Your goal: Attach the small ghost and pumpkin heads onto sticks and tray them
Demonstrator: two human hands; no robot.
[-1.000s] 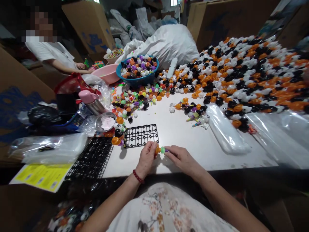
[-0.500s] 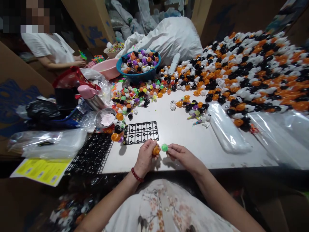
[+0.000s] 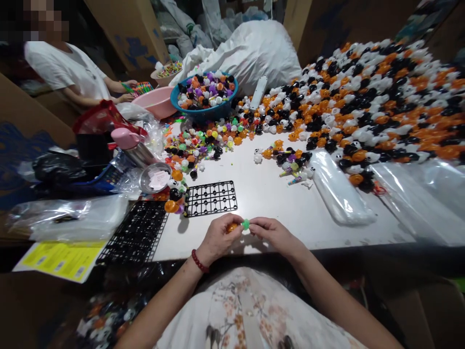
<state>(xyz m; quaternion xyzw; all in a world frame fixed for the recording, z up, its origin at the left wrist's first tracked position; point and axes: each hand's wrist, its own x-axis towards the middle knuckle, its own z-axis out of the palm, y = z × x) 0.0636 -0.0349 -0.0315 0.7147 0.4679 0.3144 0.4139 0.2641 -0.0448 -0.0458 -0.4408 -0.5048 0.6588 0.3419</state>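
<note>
My left hand [image 3: 217, 237], with a red bead bracelet at the wrist, is closed around an orange pumpkin-shaped piece [image 3: 231, 227], partly hidden by the fingers. My right hand [image 3: 274, 233] pinches a small green piece [image 3: 246, 224], and both hands' fingertips meet around it near the table's front edge. Just beyond them lies a black plastic grid [image 3: 212, 199] with round holders. Along the grid's left end sit several figure toppers [image 3: 175, 195] in orange, white, black and purple.
A large heap of orange, white and black figures [image 3: 381, 97] covers the right. Behind stand a blue basin [image 3: 203, 112] and a pink basin [image 3: 156, 103]. Plastic bags [image 3: 343, 194] lie at right. Stacked black grids [image 3: 136, 230] and a flask [image 3: 136, 148] are at left. A co-worker [image 3: 76, 72] handles colourful items.
My hands have come together, bringing the green piece against the left fingertips beside the orange pumpkin piece. The co-worker's hands have moved toward the colourful items. The view has shifted slightly.
</note>
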